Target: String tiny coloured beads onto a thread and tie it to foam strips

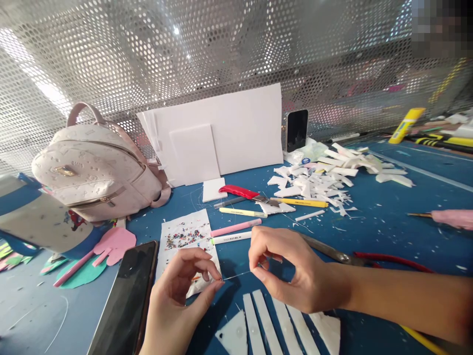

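Observation:
My left hand (181,291) pinches one end of a thin clear thread (236,275) between thumb and fingertips. My right hand (291,268) pinches the other end, so the thread runs taut between them just above the blue table (388,236). Under my left hand lies a white sheet (185,236) strewn with tiny coloured beads. Several white foam strips (266,320) lie side by side below my hands.
A black phone (127,296) lies at the left, beside pink foam cut-outs (113,244). A pink backpack (98,165), white boards (236,128), pens (236,228), a red cutter (240,192), red-handled scissors (369,257) and a heap of foam scraps (325,180) sit further back.

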### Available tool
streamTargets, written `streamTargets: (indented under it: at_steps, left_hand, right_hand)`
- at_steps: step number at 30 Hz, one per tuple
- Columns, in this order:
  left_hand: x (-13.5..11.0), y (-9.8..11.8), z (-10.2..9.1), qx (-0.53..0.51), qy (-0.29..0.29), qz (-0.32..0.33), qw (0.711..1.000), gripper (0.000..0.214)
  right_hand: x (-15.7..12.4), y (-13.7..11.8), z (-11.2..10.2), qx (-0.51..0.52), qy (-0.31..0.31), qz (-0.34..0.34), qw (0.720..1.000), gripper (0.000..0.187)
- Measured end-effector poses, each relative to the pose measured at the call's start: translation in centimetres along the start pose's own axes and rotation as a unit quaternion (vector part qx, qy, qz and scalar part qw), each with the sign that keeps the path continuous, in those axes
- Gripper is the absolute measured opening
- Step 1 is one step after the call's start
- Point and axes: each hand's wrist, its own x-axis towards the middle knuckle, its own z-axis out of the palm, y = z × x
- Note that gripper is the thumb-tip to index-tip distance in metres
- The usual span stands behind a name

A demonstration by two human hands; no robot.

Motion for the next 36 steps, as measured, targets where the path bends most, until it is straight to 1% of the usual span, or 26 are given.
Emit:
streamTargets:
  at_steps: [5, 9, 13, 18, 23, 27, 33, 36]
  left_hand:
    - [-0.1, 0.1, 0.2, -0.009, 0.000, -0.003, 1.000, 0.022]
    - [-0.2, 0.5, 0.6, -0.032, 0.035, -0.010, 0.999, 0.021]
    - [-0.3, 0.8, 0.9, -0.032, 0.053, -0.009, 0.998, 0.020]
    - [-0.3, 0.9, 0.7, -0.031, 0.047, -0.014, 0.998, 0.020]
    - [-0.3, 0.9, 0.7, -0.027, 0.040, -0.015, 0.999, 0.021]
    - [-0.4, 1.0, 0.9, -0.030, 0.049, -0.003, 0.998, 0.021]
    - [-0.5, 1.2, 1.2, -0.032, 0.079, 0.022, 0.996, 0.017]
    - [-0.5, 1.3, 1.2, -0.029, 0.077, 0.028, 0.996, 0.016]
  right_hand:
    - [-0.1, 0.0, -0.1, -0.002, -0.006, 0.006, 1.000, 0.007]
    - [-0.2, 0.1, -0.1, -0.005, -0.006, 0.009, 1.000, 0.007]
    - [-0.1, 0.0, -0.1, -0.007, -0.004, 0.007, 1.000, 0.008]
    - [0.0, -0.1, -0.1, -0.010, -0.006, 0.000, 1.000, 0.008]
    - [-0.1, 0.1, -0.1, -0.005, -0.017, 0.010, 1.000, 0.008]
    - [-0.1, 0.2, -0.1, -0.009, -0.020, 0.005, 1.000, 0.008]
    - [0.0, 0.3, -0.1, -0.017, -0.025, 0.003, 1.000, 0.008]
    - [0.0, 0.5, -0.1, -0.031, -0.036, 0.001, 0.999, 0.007]
